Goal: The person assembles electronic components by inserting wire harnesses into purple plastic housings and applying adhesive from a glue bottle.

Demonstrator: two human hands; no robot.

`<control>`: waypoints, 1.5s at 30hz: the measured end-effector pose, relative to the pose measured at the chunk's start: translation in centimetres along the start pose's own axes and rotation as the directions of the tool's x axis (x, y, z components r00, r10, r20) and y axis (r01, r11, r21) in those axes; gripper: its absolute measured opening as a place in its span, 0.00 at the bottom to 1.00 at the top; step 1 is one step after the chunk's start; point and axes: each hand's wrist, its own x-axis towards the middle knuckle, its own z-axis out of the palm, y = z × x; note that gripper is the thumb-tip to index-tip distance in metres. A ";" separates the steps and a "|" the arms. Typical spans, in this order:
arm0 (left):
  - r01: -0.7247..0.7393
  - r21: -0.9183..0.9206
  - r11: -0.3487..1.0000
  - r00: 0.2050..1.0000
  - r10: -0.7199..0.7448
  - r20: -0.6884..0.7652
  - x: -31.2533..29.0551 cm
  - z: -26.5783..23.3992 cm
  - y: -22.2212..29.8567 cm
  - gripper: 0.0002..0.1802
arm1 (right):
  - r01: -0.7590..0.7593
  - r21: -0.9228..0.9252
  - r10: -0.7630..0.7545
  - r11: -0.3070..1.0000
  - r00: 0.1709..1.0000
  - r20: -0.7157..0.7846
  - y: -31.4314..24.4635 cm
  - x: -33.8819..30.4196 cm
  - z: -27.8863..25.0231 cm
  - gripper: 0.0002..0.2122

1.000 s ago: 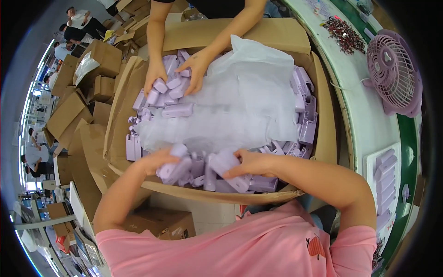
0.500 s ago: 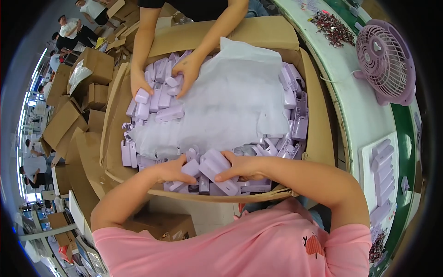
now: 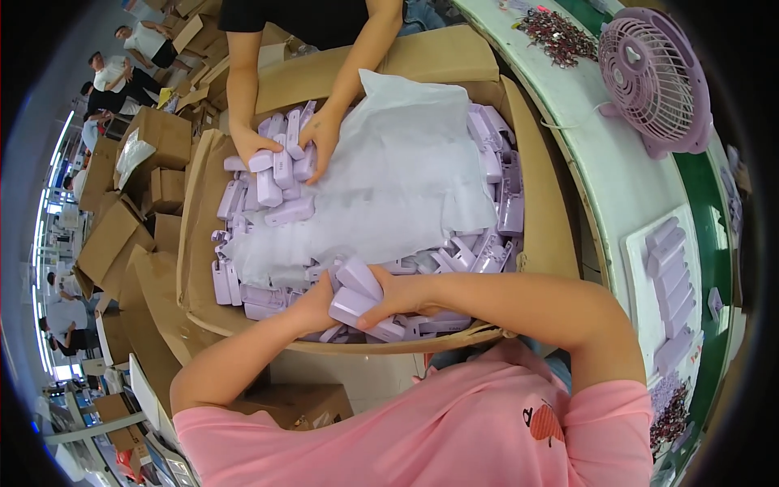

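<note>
Left grip [image 3: 310, 310] and right grip [image 3: 396, 294] clasp lilac casings [image 3: 354, 307]; dark print [image 3: 528, 417] marks pink shirt [image 3: 406, 438]

I watch the right hand [image 3: 399, 294] grip purple casings [image 3: 355, 305] at the near edge of a cardboard box [image 3: 553, 235], the left hand [image 3: 313, 308] against them, partly hidden. Opposite, a co-worker's hands [image 3: 323, 140] hold more beside a white sheet [image 3: 398, 170].

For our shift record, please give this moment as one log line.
left hand: holding lilac casings; right hand: holding same casings; where: near side, cardboard box; beyond: white sheet; opposite: co-worker's hands, same box
</note>
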 end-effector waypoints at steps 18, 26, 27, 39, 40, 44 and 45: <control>-0.069 0.092 0.993 0.982 0.084 -0.168 -0.8 -4.3 2.8 0.45 | 0.104 -0.167 -0.114 0.980 0.992 -0.050 -6.8 -2.9 1.1 0.49; -0.261 -0.022 0.965 0.965 0.259 -0.045 -2.8 -3.1 12.4 0.22 | 0.230 -0.082 -0.230 0.970 0.973 0.006 -8.9 -7.6 0.6 0.47; -0.298 -0.033 0.954 0.954 0.296 -0.052 -2.5 -2.7 12.6 0.22 | 0.245 -0.074 -0.245 0.967 0.969 0.000 -8.6 -7.9 0.3 0.48; -0.682 0.061 0.729 0.719 0.653 0.237 1.5 8.3 32.6 0.24 | 0.482 -0.195 -0.512 0.854 0.714 -0.477 -7.3 -31.4 -2.7 0.35; -0.687 0.034 0.726 0.707 0.658 0.260 3.9 9.0 33.4 0.29 | 0.409 -0.221 -0.458 0.886 0.690 -0.560 -7.4 -33.5 -2.9 0.36; -0.761 0.043 0.647 0.626 0.716 0.310 6.3 15.5 39.9 0.33 | 0.349 -0.282 -0.447 0.894 0.634 -0.631 -6.8 -41.3 -4.7 0.38; -0.778 0.048 0.626 0.599 0.717 0.356 6.1 16.9 41.5 0.35 | 0.275 -0.305 -0.410 0.912 0.627 -0.662 -6.5 -43.0 -5.4 0.42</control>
